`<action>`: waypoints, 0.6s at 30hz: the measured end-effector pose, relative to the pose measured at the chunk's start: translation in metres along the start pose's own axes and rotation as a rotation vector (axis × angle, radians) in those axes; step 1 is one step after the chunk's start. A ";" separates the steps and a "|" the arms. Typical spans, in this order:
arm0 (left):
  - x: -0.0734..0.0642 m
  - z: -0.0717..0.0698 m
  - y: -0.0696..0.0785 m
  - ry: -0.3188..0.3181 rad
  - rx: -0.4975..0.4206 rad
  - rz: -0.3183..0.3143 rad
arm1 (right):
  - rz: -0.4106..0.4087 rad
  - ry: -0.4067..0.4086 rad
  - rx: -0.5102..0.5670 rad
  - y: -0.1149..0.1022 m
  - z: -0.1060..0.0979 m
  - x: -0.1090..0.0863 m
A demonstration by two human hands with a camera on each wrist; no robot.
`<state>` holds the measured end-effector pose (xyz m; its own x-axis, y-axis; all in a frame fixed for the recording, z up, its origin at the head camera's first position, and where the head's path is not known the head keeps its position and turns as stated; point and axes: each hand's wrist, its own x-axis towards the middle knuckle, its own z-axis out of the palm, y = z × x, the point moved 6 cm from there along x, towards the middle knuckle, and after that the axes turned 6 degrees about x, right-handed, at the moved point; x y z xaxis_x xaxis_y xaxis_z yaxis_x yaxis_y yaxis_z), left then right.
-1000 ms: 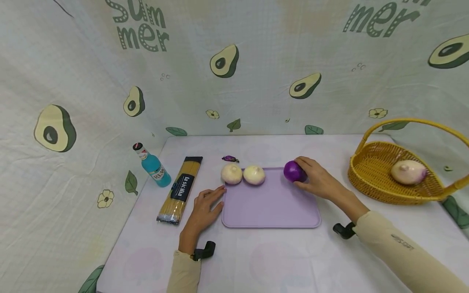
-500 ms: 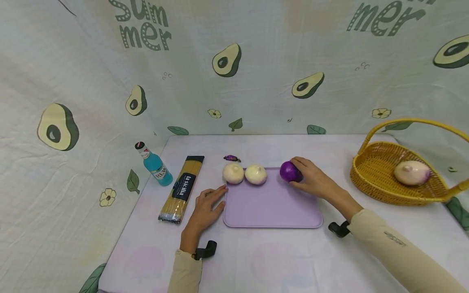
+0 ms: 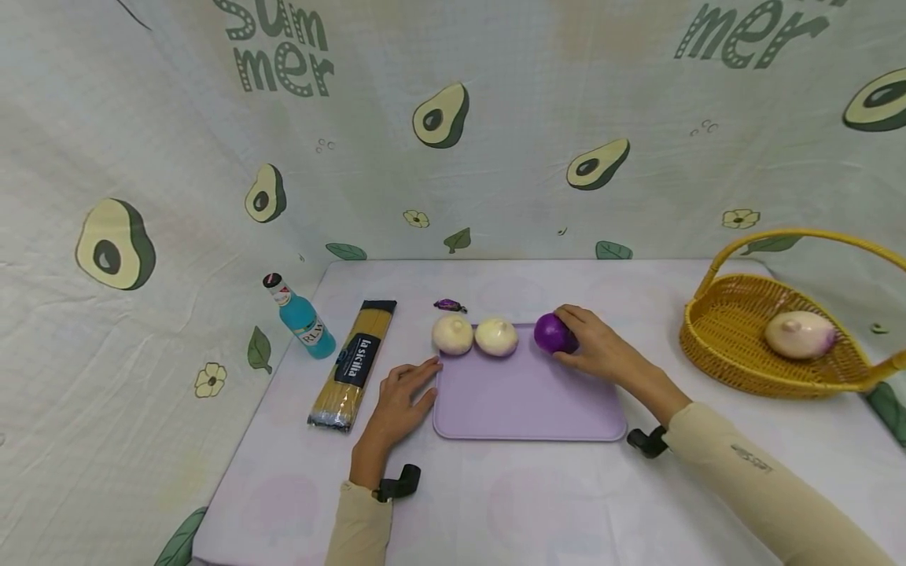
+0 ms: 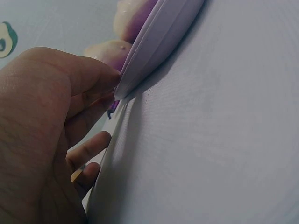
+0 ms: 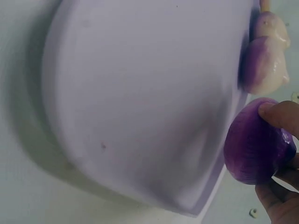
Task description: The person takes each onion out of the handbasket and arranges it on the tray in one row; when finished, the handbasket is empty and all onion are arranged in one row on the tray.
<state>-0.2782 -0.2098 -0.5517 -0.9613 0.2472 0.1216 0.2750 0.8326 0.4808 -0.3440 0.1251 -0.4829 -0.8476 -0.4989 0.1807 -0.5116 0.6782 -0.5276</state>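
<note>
My right hand [image 3: 597, 343] grips a purple onion [image 3: 553, 333] at the far edge of the lilac tray [image 3: 527, 405], towards its right. Thumb and fingers curl round it in the right wrist view, where the onion [image 5: 254, 144] overlaps the tray's rim. Two white onions with purple undersides, a left one [image 3: 452, 335] and a right one [image 3: 496, 337], sit side by side at the tray's far left corner. My left hand [image 3: 398, 405] rests at the tray's left side with loosely extended fingers; its fingertips touch the rim in the left wrist view.
A yellow wicker basket [image 3: 736, 381] at right holds another white-and-purple onion [image 3: 800, 335]. To the left lie a spaghetti pack [image 3: 354, 365] and a blue bottle [image 3: 306, 324]. A purple-wrapped candy [image 3: 450, 305] lies behind the white onions. Printed cloth hangs at the back.
My right hand has carried the purple onion leftward along the tray's far edge, closer to the two white onions. The left hand stays at the tray's left side.
</note>
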 end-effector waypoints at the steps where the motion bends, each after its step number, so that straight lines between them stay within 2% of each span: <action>1: 0.000 0.000 0.000 0.000 0.000 -0.002 | -0.002 -0.001 0.002 0.000 0.001 0.001; 12: 0.000 0.000 -0.001 -0.009 -0.003 -0.014 | -0.037 0.006 0.006 -0.001 0.012 0.008; 18: 0.000 -0.001 0.001 -0.005 -0.004 -0.005 | -0.026 -0.007 0.000 -0.001 0.016 0.011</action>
<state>-0.2780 -0.2098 -0.5500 -0.9625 0.2457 0.1153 0.2704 0.8316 0.4851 -0.3502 0.1098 -0.4938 -0.8330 -0.5201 0.1889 -0.5337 0.6650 -0.5225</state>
